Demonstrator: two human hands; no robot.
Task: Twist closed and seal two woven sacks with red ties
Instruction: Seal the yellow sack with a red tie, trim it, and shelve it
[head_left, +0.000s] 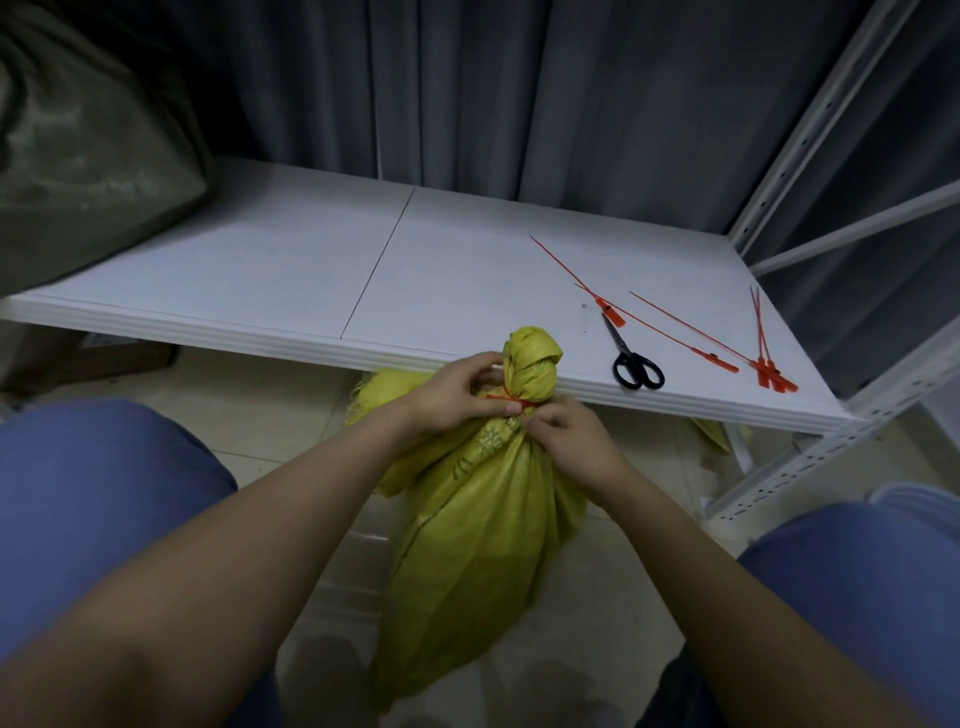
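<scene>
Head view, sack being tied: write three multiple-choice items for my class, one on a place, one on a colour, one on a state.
1. The scissors lie: A on the floor; B on the white shelf; C in a drawer.
2. The sack is: A yellow; B blue; C white.
3. The sack's neck is: A wide open; B twisted, with a red tie round it; C cut off.
Answers: B, they rest near the shelf's front edge; A, its weave is yellow; B, the tie circles the bunched neck.

Red tie (511, 400) ends hidden, sack (467, 545) lettering unreadable, green bag (78, 156) cropped
</scene>
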